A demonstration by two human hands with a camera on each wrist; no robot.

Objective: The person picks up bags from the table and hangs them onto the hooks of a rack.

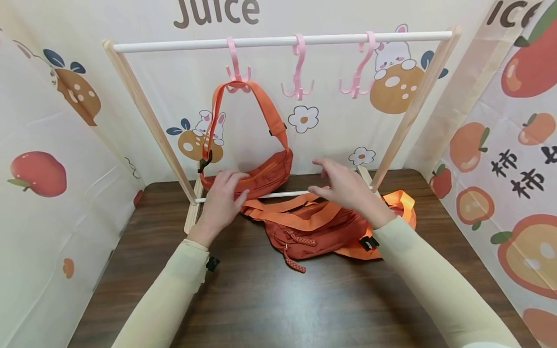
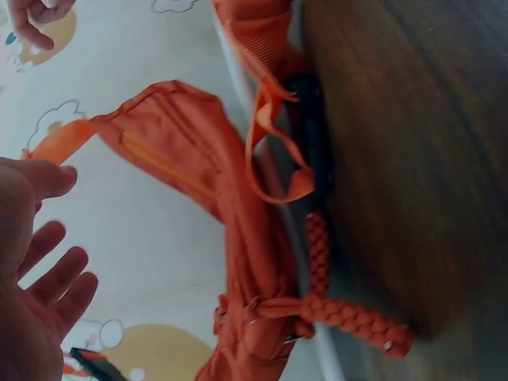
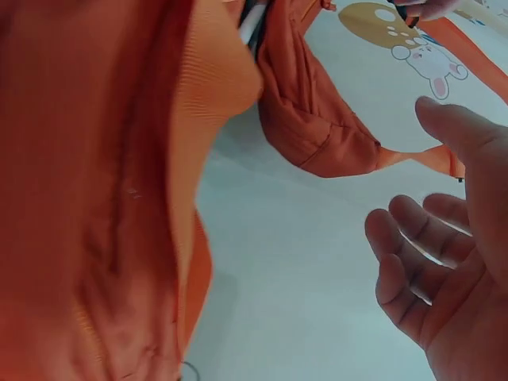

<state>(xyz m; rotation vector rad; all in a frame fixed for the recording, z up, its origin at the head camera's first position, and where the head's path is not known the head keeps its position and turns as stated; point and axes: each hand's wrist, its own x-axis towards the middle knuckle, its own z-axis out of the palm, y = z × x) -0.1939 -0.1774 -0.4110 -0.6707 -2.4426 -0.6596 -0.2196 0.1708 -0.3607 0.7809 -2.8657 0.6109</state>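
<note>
A rust-orange waist bag (image 1: 270,174) hangs by its strap from the left pink hook (image 1: 236,72). My left hand (image 1: 223,195) is in front of that bag's left end, fingers loosely bent and holding nothing; the left wrist view shows the hand (image 2: 48,262) apart from the fabric. My right hand (image 1: 344,186) is raised above the rust-orange bags (image 1: 322,237) lying on the table, thumb and fingers spread. In the right wrist view the hand (image 3: 444,254) grips nothing. A braided zipper pull (image 1: 295,261) lies at the front of the lying pile.
Two more pink hooks (image 1: 299,67) hang from the white rail (image 1: 174,46) of a wooden-sided rack. Its low white crossbar (image 1: 283,194) runs behind the lying bags. A brown wooden table (image 1: 278,309) extends toward me, with printed cloth walls (image 1: 39,232) around it.
</note>
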